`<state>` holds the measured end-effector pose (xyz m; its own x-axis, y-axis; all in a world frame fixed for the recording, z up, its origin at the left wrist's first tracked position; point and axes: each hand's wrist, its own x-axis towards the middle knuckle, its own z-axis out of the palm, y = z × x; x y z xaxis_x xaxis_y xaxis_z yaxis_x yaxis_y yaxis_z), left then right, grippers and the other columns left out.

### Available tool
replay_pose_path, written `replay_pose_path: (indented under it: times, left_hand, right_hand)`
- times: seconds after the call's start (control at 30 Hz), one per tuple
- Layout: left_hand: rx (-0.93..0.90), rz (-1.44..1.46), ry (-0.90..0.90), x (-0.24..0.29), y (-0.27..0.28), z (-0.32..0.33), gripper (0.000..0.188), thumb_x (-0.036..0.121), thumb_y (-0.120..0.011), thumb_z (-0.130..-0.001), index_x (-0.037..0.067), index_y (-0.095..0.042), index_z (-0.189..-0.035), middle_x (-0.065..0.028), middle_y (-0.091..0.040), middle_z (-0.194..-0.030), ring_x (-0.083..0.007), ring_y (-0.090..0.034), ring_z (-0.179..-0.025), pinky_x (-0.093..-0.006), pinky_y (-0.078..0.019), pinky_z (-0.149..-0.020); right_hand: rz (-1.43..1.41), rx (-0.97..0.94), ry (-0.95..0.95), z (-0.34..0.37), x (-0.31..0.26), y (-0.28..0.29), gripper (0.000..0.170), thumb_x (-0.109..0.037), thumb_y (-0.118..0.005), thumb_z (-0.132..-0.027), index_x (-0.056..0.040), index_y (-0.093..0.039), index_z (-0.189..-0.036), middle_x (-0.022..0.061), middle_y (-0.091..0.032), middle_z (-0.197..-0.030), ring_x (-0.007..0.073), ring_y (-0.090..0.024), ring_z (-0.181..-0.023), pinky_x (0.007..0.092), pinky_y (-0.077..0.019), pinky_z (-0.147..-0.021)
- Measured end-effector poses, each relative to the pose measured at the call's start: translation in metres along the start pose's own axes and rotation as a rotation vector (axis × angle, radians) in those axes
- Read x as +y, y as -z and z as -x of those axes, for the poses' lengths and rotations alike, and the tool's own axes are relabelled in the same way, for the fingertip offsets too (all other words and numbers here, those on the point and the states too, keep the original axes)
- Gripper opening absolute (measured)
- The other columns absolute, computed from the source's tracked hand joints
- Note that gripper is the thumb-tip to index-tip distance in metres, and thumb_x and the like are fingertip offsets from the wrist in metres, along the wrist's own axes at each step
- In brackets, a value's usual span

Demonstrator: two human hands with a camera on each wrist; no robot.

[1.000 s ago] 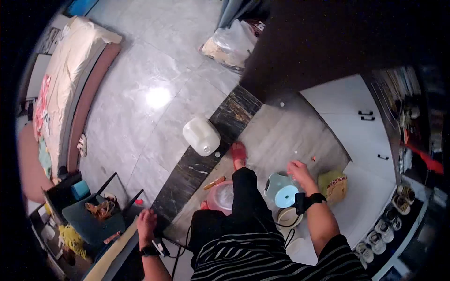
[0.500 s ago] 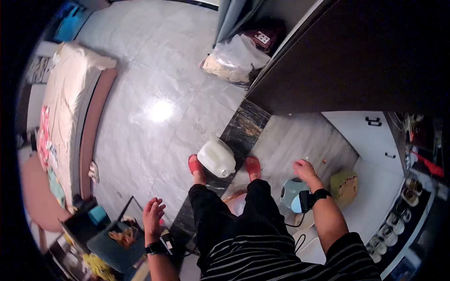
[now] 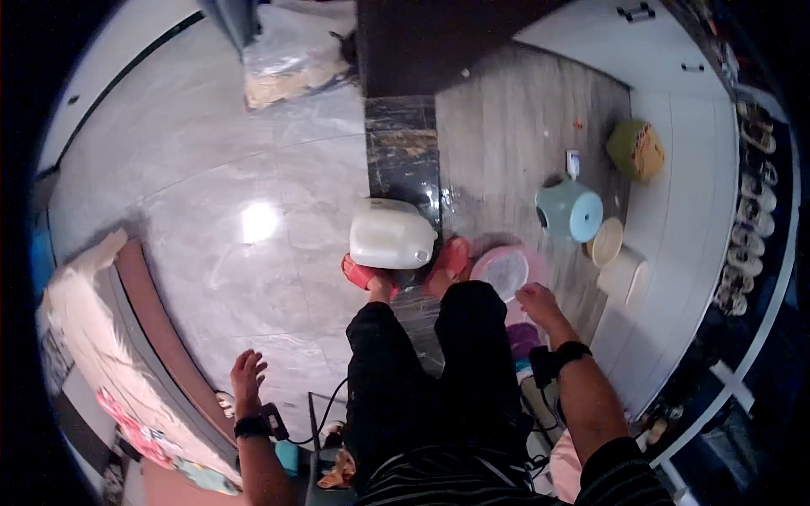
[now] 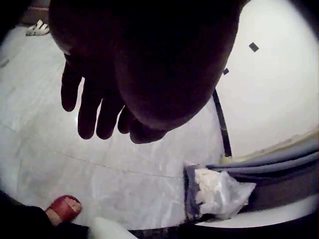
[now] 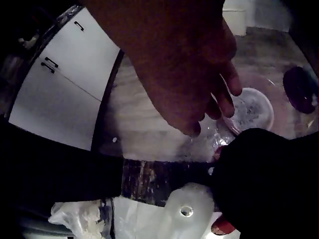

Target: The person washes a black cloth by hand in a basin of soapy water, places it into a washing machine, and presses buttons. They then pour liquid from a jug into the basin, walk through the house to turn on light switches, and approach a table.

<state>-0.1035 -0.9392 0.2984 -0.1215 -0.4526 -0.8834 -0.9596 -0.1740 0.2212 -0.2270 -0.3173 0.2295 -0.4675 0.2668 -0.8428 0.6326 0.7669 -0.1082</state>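
A large whitish plastic jug [image 3: 390, 238] stands on the floor between and just in front of two feet in red slippers [image 3: 451, 257]; its round mouth [image 5: 186, 211] shows in the right wrist view. My left hand [image 3: 246, 379] hangs in the air at the left, fingers loosely spread, touching nothing; in the left wrist view the hand [image 4: 149, 74] is dark against the tiles. Out to the right, my right hand [image 3: 542, 307] hangs with loosely bent fingers and holds nothing. Below it is a pink basin [image 3: 537, 263] with a round whitish piece [image 5: 251, 112] inside.
A teal stool-like item with a light blue disc [image 3: 584, 217], a cream bowl [image 3: 606, 244] and a green bag [image 3: 633, 150] line the right side. Beyond stand white cabinets [image 3: 675, 169] and several shoes [image 3: 753, 223]. A bed [image 3: 152, 337] is at left, a plastic bag [image 3: 295, 59] ahead.
The person has stepped up to the jug, both feet now beside its near side. The view has turned, bringing the pink basin into sight at the right. Both hands stay empty.
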Motion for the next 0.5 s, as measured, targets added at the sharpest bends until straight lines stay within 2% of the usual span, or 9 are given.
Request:
replay_pose_path:
  times: [0.1,0.2,0.27,0.33,0.37,0.43,0.47,0.5]
  left_hand:
    - [-0.025,-0.119,0.056,-0.018,0.007,-0.018,0.04,0.03,-0.054,-0.085,0.007,-0.05,-0.118,-0.0046,-0.06,-0.104,-0.0167,-0.058,-0.085,-0.0315,-0.0416,-0.071]
    - [-0.029,-0.192,0.044,-0.005,-0.021,-0.02,0.038,0.028,-0.054,-0.085,0.007,-0.05,-0.116,-0.005,-0.06,-0.104,-0.0151,-0.058,-0.087,-0.0292,-0.0417,-0.071]
    - [-0.067,-0.171,0.037,-0.003,-0.041,-0.03,0.038,0.028,-0.055,-0.086,0.007,-0.049,-0.117,-0.0058,-0.06,-0.106,-0.0153,-0.058,-0.087,-0.0284,-0.0421,-0.071]
    - [-0.103,-0.098,0.032,-0.005,-0.066,-0.045,0.038,0.028,-0.054,-0.087,0.007,-0.049,-0.118,-0.0066,-0.059,-0.107,-0.0156,-0.058,-0.088,-0.028,-0.0427,-0.071]
    - [-0.125,-0.045,0.039,-0.008,-0.079,-0.05,0.038,0.027,-0.054,-0.087,0.007,-0.048,-0.118,-0.0071,-0.059,-0.108,-0.0159,-0.058,-0.088,-0.0279,-0.0432,-0.071]
    - [-0.173,0.024,0.044,-0.014,-0.104,-0.061,0.037,0.027,-0.053,-0.089,0.006,-0.047,-0.119,-0.008,-0.058,-0.109,-0.017,-0.058,-0.09,-0.0283,-0.0444,-0.073]
    - [-0.162,0.013,0.063,-0.014,-0.117,-0.059,0.037,0.026,-0.052,-0.089,0.006,-0.047,-0.119,-0.008,-0.058,-0.109,-0.0172,-0.058,-0.09,-0.0285,-0.0445,-0.073]
    - [-0.153,0.009,0.078,-0.013,-0.132,-0.06,0.037,0.026,-0.052,-0.089,0.006,-0.046,-0.12,-0.0081,-0.058,-0.109,-0.0173,-0.058,-0.09,-0.0287,-0.0446,-0.073]
  right_hand:
    - [-0.066,-0.077,-0.023,0.007,-0.028,-0.027,0.047,-0.04,-0.056,-0.077,0.002,-0.058,-0.097,0.0219,-0.061,-0.096,0.0363,-0.058,-0.092,0.0405,-0.0455,-0.081]
    - [0.127,-0.03,0.131,-0.032,-0.026,-0.062,0.046,-0.04,-0.054,-0.08,0.0024,-0.058,-0.097,0.0237,-0.058,-0.101,0.0364,-0.057,-0.095,0.0418,-0.0442,-0.084]
    - [0.209,-0.068,0.198,-0.075,-0.028,-0.086,0.045,-0.039,-0.052,-0.081,0.0023,-0.058,-0.097,0.0235,-0.057,-0.102,0.0377,-0.055,-0.097,0.0434,-0.0434,-0.085]
    - [0.235,0.04,0.141,-0.123,-0.02,-0.12,0.044,-0.039,-0.058,-0.075,-0.002,-0.059,-0.099,0.0203,-0.06,-0.099,0.0348,-0.058,-0.094,0.0399,-0.0454,-0.082]
    - [0.27,-0.071,0.222,-0.15,-0.006,-0.135,0.046,-0.039,-0.059,-0.074,-0.003,-0.058,-0.103,0.0204,-0.06,-0.101,0.0355,-0.057,-0.095,0.0406,-0.0451,-0.083]
    - [0.196,-0.038,0.174,-0.2,0.014,-0.174,0.05,-0.039,-0.061,-0.073,-0.0049,-0.054,-0.109,0.0205,-0.059,-0.103,0.0369,-0.057,-0.097,0.042,-0.0448,-0.084]
    - [0.101,0.104,0.044,-0.214,0.015,-0.2,0.053,-0.039,-0.062,-0.072,-0.0057,-0.051,-0.112,0.0205,-0.059,-0.105,0.0378,-0.056,-0.098,0.0427,-0.0448,-0.085]
    - [0.071,0.009,-0.025,-0.216,0.0,-0.201,0.053,-0.039,-0.062,-0.072,-0.0062,-0.051,-0.113,0.021,-0.058,-0.106,0.038,-0.056,-0.099,0.0433,-0.0444,-0.085]
